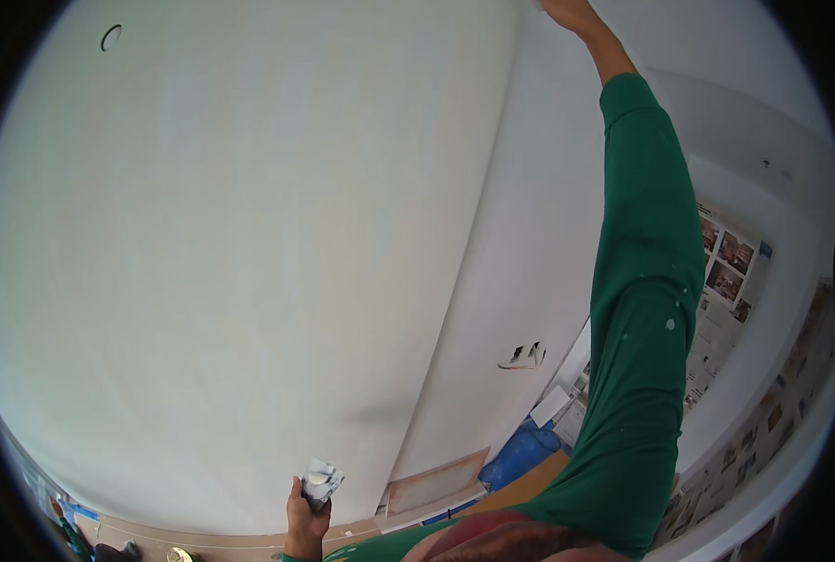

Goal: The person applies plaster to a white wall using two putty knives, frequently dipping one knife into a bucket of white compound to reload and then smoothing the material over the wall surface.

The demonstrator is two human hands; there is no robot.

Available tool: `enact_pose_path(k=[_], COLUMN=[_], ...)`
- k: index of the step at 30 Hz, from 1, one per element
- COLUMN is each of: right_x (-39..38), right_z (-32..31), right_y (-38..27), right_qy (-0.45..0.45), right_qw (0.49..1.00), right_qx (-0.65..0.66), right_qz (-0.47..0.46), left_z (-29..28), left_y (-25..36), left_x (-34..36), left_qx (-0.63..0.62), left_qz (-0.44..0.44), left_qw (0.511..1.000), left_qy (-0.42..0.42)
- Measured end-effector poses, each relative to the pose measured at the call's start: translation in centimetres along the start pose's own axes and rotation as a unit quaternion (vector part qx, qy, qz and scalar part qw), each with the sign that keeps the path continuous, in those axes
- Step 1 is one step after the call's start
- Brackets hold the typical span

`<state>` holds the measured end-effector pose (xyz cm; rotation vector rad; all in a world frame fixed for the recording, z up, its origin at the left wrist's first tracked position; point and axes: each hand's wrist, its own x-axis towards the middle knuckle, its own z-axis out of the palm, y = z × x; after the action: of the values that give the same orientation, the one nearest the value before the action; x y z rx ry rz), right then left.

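Observation:
At the lower middle, my left hand (305,523) is closed round a small flat, grey-white piece (322,480). White paste lies on its face; its exact kind cannot be made out. My right arm, in a green sleeve (644,281) with pale paint spots, stretches far up. My right hand (572,15) is at the top edge of the picture, close to the corner where two pale surfaces meet. Its fingers are mostly cut off, so what they hold or touch is hidden. A large pale wall (249,234) fills the left and middle.
The wall has a round cut-out (111,37); a ragged opening (522,357) is in the narrower surface beside it. Lower right are a blue plastic bundle (521,456) and a framed panel (438,483). Printed sheets (731,267) hang behind my arm. Another person's green sleeve (73,538) shows lower left.

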<state>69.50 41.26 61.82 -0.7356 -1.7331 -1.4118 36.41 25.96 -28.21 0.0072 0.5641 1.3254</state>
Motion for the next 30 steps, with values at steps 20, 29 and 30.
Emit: enact_pose_path(k=[20, 29, 30], right_x=[-8.3, -24.9, -26.6], right_z=[3.0, 5.6, 6.0], right_y=[-5.5, -12.4, -13.5], right_qy=[-0.052, -0.026, -0.026], right_qw=[0.994, 0.997, 0.996], right_qx=[0.091, 0.067, 0.085], right_qz=[0.019, 0.019, 0.031], left_z=[1.7, 3.1, 3.4], left_y=[1.2, 3.4, 3.7], left_x=[-1.1, -1.4, -1.8], left_qx=[0.019, 0.044, 0.051], left_qz=[-0.047, -0.073, -0.074], left_qw=[0.999, 0.995, 0.995], left_qy=[0.014, -0.046, -0.033])
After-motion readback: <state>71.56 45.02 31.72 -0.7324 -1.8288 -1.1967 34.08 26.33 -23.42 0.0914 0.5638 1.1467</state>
